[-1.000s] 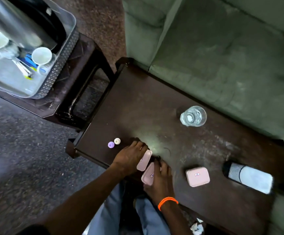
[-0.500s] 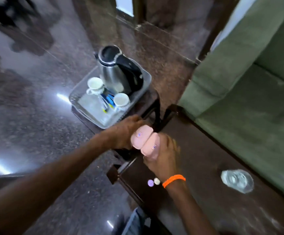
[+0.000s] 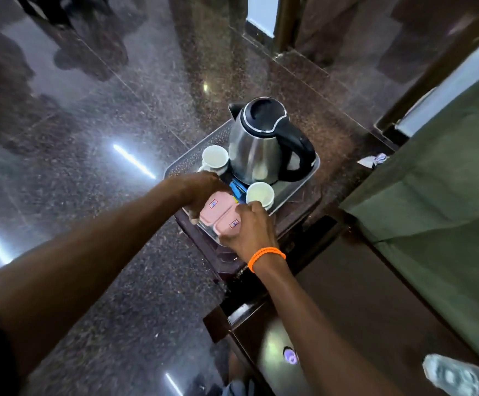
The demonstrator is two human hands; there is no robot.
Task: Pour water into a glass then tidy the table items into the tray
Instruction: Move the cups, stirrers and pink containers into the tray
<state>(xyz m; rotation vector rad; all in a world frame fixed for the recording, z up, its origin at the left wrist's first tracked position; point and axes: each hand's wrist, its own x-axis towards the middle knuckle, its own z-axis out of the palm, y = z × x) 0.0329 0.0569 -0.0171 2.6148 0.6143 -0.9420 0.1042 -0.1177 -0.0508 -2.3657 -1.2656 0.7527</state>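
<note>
Two flat pink boxes lie side by side at the near corner of the grey tray (image 3: 312, 170). My left hand (image 3: 201, 190) holds the left pink box (image 3: 214, 208). My right hand (image 3: 249, 227), with an orange band at the wrist, holds the right pink box (image 3: 229, 224). Whether the boxes rest on the tray floor is hidden by my fingers. The glass of water (image 3: 458, 377) stands blurred on the dark table (image 3: 375, 310) at the lower right. A small purple cap (image 3: 291, 357) lies on the table near my right forearm.
The tray sits on a small dark side table and holds a steel kettle (image 3: 261, 147) with a black lid, two white cups (image 3: 214, 157) (image 3: 259, 193) and blue sachets (image 3: 238, 190). A green sofa (image 3: 447, 195) runs along the right. Polished stone floor spreads to the left.
Both hands have carried the two pink boxes from the table's near edge over to the tray and lowered them into its near corner. My view swung left toward the tray.
</note>
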